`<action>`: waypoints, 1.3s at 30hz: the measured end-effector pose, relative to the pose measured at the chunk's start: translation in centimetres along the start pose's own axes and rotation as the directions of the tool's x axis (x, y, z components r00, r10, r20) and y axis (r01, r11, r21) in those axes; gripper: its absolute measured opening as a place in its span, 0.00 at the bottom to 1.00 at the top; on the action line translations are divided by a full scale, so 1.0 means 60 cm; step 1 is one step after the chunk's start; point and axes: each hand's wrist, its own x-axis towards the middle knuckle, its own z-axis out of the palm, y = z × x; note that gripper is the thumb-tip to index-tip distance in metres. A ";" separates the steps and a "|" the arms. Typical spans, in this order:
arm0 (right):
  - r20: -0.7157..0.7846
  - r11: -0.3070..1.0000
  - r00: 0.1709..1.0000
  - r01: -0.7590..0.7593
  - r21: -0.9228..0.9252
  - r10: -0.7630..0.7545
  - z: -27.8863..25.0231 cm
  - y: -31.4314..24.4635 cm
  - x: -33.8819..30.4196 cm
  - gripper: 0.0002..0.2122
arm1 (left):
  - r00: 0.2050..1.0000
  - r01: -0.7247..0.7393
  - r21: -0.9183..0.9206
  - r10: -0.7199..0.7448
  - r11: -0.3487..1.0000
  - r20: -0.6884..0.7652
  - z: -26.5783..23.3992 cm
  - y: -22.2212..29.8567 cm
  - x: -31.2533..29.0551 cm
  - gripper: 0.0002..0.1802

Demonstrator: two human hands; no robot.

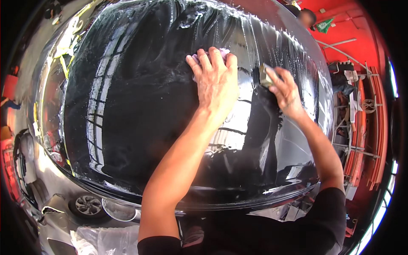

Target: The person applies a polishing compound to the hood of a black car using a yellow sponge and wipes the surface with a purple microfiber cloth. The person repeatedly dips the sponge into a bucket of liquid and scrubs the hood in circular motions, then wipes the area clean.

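Observation:
A large glossy black car panel (140, 114) spreads out in front of me, wet with milky streaks and suds toward its far side. My left hand (216, 83) presses flat on it near the middle, fingers slightly spread over a crumpled lilac cloth (225, 52). Most of that cloth is hidden beneath the palm. To its right, my right hand (287, 92) grips a small grey-beige sanding block (266, 76) between thumb and fingers. The block sits at the panel surface and is a little blurred.
Yellow-green tape (66, 68) edges the panel's left side. A wheel (88, 205) and a round metal rim (119, 210) lie at the lower left. Orange-red pipes (375, 127) stand on a rack at the right. Another person (307, 18) is beyond the far right edge.

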 end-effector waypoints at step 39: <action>-0.197 0.996 0.978 -0.049 0.080 0.064 0.091 0.048 0.167 0.23 | 0.999 -0.023 -0.027 0.022 0.999 -0.023 0.013 -0.013 -0.003 0.18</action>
